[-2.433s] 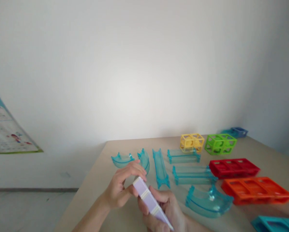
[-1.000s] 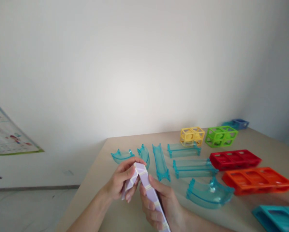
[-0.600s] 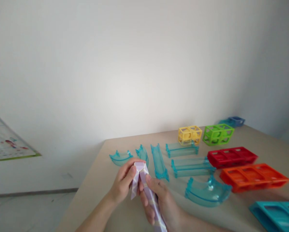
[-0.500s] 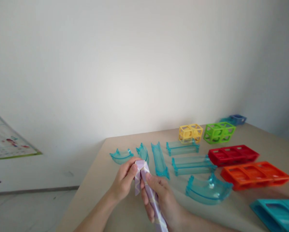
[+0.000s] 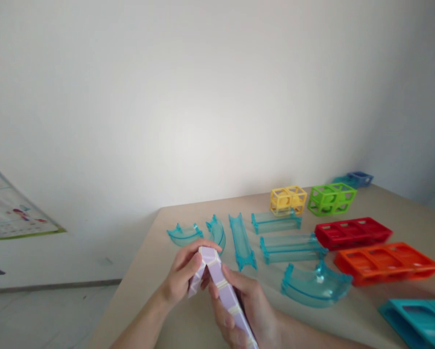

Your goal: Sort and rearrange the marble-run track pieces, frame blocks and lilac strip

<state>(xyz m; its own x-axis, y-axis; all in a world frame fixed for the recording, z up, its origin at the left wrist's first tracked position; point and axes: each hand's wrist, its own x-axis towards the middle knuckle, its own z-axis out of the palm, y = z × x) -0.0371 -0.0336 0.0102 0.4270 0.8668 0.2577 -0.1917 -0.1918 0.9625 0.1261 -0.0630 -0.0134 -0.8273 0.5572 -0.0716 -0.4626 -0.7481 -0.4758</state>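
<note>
Spreading across the lower right of the view, the beige table (image 5: pixel 159 242) carries everything, its far edge against the white wall (image 5: pixel 202 97). Toward its right edge lie an orange frame (image 5: pixel 386 261), a red frame (image 5: pixel 351 232) just behind it, and a teal frame (image 5: pixel 417 320) at the near right corner. Nearer the far edge stand a green cage block (image 5: pixel 331 199) and a yellow cage block (image 5: pixel 288 200), side by side. Clear blue track pieces fill the middle: a large curved track (image 5: pixel 315 286), straight tracks (image 5: pixel 292 247), and a small curved track (image 5: pixel 184 233) near the left edge. A poster (image 5: pixel 6 213) hangs at far left. Over the near left part of the table, the right hand (image 5: pixel 246 310) is wrapped around the long lower run of a lilac-and-white twist puzzle snake (image 5: pixel 217 283), while the left hand (image 5: pixel 183 276) pinches its short bent top segment between thumb and fingers. The snake is held in the air, clear of the table.
</note>
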